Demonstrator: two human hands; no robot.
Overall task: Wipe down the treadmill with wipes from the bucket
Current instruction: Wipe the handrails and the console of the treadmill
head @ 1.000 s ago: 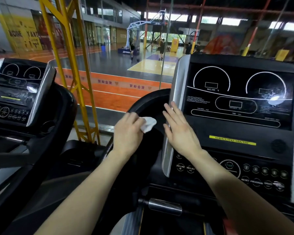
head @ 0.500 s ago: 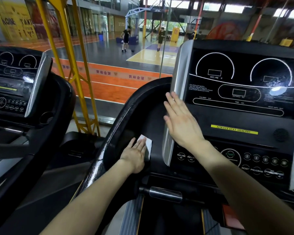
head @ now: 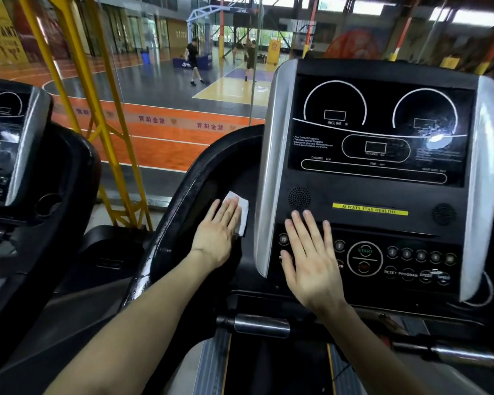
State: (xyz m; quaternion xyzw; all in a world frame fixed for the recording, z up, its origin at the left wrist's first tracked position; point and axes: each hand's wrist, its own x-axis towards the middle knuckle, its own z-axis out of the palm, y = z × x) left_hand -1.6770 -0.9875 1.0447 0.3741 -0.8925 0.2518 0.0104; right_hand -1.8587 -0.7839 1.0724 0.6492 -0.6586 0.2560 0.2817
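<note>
The left hand [head: 218, 233], fingers flat, presses the wipe [head: 241, 205] on the treadmill's black side panel [head: 200, 178]. The flat right hand [head: 314, 263] lies over the buttons [head: 405, 253]; leaning may press START [head: 365, 250].

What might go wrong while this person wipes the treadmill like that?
1. The right hand is spread flat over the button panel, right beside the START button; leaning on it could press a key by accident.
2. The left hand only presses the wipe flat on the sloped black side panel, without gripping it, so the wipe might slip away or bunch up.
</note>
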